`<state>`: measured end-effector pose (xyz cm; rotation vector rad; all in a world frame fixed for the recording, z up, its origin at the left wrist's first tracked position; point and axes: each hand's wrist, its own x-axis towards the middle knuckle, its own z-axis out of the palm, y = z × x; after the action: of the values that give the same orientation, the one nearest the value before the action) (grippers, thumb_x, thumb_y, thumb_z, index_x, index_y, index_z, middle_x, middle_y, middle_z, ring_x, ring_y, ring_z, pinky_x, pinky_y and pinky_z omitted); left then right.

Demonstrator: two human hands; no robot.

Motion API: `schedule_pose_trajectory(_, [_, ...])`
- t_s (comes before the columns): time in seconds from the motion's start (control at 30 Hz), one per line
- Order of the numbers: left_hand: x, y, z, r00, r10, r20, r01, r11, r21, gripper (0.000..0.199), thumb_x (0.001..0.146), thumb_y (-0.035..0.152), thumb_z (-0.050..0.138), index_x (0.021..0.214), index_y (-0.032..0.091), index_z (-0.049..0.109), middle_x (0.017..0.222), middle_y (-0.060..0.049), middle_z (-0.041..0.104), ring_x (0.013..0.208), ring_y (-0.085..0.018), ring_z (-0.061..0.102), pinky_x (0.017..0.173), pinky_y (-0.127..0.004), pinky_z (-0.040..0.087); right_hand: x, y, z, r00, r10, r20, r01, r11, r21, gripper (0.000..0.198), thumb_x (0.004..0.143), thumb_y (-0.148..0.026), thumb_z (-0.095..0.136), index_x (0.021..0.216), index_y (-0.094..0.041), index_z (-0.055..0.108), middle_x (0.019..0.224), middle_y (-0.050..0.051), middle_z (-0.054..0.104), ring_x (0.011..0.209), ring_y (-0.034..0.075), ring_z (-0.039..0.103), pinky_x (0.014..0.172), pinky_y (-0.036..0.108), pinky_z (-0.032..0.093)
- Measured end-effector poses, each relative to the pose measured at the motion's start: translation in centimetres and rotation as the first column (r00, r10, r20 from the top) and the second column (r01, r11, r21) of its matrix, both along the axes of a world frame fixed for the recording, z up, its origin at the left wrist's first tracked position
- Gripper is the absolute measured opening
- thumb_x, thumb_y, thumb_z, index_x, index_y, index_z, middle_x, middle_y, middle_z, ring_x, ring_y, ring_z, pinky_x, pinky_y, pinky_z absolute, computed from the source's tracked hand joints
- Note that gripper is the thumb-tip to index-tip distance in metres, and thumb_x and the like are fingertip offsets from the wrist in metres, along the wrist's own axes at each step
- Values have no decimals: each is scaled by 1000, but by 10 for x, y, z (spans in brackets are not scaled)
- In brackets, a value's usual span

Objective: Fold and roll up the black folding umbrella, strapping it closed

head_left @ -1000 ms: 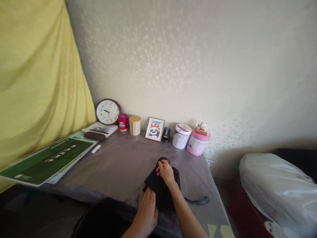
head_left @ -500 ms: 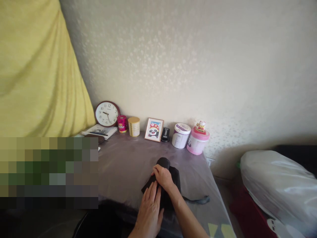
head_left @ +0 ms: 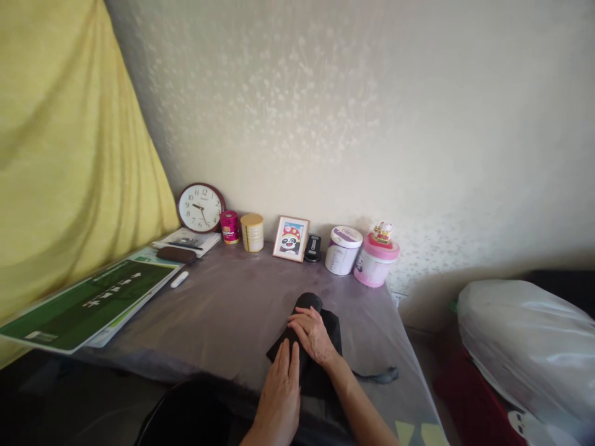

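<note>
A black, cloth-like item lies on the table near its front edge, with a rounded end pointing toward the wall. Its exact kind is not plain. My left hand rests flat on its near left side, fingers straight and close together. Just beyond, my right hand lies across the rounded part with its fingers stretched out to the left. Much of the item's middle is hidden beneath both hands. A dark strap-like strip stretches over the table to the right.
Along the wall stand a clock, a pink tin, a yellow-lidded tin, a panda picture frame and two tubs. A green board lies at left. A plastic-wrapped bundle sits right of the table.
My right hand has gone from curled fingers to flatter, stretched ones on the black item. My left hand's fingers have drawn closer together. The view has shifted slightly.
</note>
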<state>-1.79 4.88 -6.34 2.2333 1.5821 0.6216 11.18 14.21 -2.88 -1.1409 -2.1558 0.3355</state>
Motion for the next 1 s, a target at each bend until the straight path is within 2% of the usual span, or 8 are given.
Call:
schedule_pose_trajectory(0.2, [-2,-3,12,1000,-10,-7,9,994,-108,77,68,6,39,140,10,13,149,-17,12,136,-28,15,108,-46,26,4,40,-7,995,-92,29,92,996,-4,31,91,-26,39,85,-24,70,100,3,70,115,18,50,105,45,20])
schedule_pose_trajectory(0.33, [-4,-3,17,1000,-16,-20,13,990,-143,90,56,0,41,141,9,12,149,-16,9,137,-27,13,108,-43,25,8,57,-11,976,-217,0,217,976,27,31,91,-24,37,93,-21,68,107,5,67,114,19,51,101,38,29])
schedule_pose_trajectory(0.47, [-4,0,12,999,-13,47,19,992,-128,96,50,-2,42,141,11,11,149,-15,10,136,-27,16,108,-43,26,21,58,-18,897,-439,-44,440,897,34,31,89,-25,37,105,-16,63,106,11,66,101,19,58,93,34,38])
schedule_pose_trajectory(0.57, [-6,3,8,994,8,107,3,994,-105,97,50,-2,41,141,13,12,150,-13,11,135,-26,21,107,-42,28,41,46,-27,814,-568,-122,565,823,-59,28,84,-26,43,99,-17,64,103,11,67,100,21,59,91,35,40])
schedule_pose_trajectory(0.67, [-11,7,10,990,7,142,13,991,-137,94,52,-1,40,141,10,12,149,-15,15,135,-24,22,109,-39,25,64,30,-32,755,-625,-198,603,781,-164,28,80,-29,42,91,-18,66,96,10,69,92,23,63,85,36,45])
schedule_pose_trajectory(0.83, [-33,20,31,916,13,401,82,972,-221,88,53,6,43,138,8,20,145,-13,27,135,-21,22,112,-35,16,86,7,-34,643,-623,-445,473,780,-409,29,73,-40,46,81,-20,66,83,8,70,81,23,65,70,33,50])
schedule_pose_trajectory(0.9, [-44,26,42,823,60,564,138,944,-301,81,54,11,45,133,14,30,136,-9,43,129,-22,34,110,-36,24,87,-1,-34,578,-619,-532,358,778,-516,30,70,-43,48,79,-19,65,78,8,69,76,22,65,62,31,51])
schedule_pose_trajectory(1.0, [-58,31,55,644,272,715,235,819,-524,69,54,18,50,122,19,43,104,-4,62,106,-24,56,92,-39,45,83,-14,-29,476,-601,-642,200,785,-587,34,70,-46,49,81,-18,64,74,6,67,71,21,65,53,28,49])
